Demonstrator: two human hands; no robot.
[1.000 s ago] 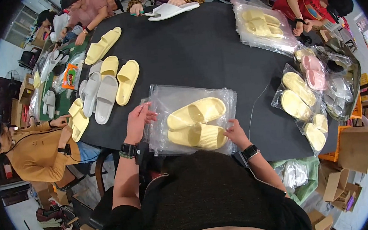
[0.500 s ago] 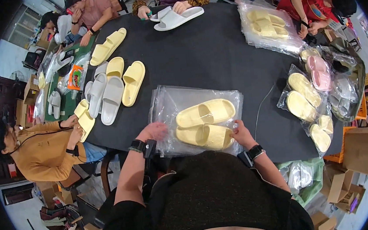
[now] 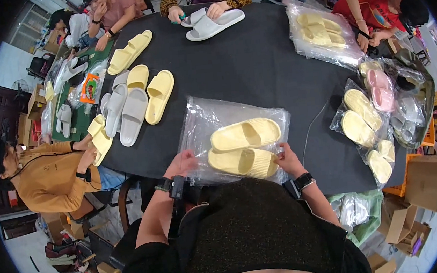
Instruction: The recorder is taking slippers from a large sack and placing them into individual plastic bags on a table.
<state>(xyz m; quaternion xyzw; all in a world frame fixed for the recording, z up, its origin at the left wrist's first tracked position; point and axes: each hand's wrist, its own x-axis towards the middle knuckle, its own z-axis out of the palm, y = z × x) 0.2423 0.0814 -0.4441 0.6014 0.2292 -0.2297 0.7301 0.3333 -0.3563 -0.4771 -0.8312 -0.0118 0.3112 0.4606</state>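
Observation:
In front of me a pair of pale yellow slippers [image 3: 245, 134] lies side by side on a stack of clear plastic bags [image 3: 204, 118]; I cannot tell whether the slippers are inside the top bag. My right hand [image 3: 288, 160] pinches the bag's right edge, beside the ribbed strap of the nearer slipper. At the lower left corner of the bags is my left hand [image 3: 181, 164], its fingers curled and slightly smeared by motion. What it grips, if anything, does not show clearly.
Loose grey slippers [image 3: 133, 117] and yellow slippers [image 3: 160, 97] stand at the left of the black table [image 3: 254, 66]. Bagged slippers [image 3: 358, 119] are piled at the right. Across the table, a person's hands hold grey slippers [image 3: 215, 25]. Cardboard boxes [image 3: 427, 183] stand at the lower right.
My left hand has moved slightly down at the bag's left side, its fingers more curled. The top bag's far left corner has shifted slightly. My right hand stays at the right edge.

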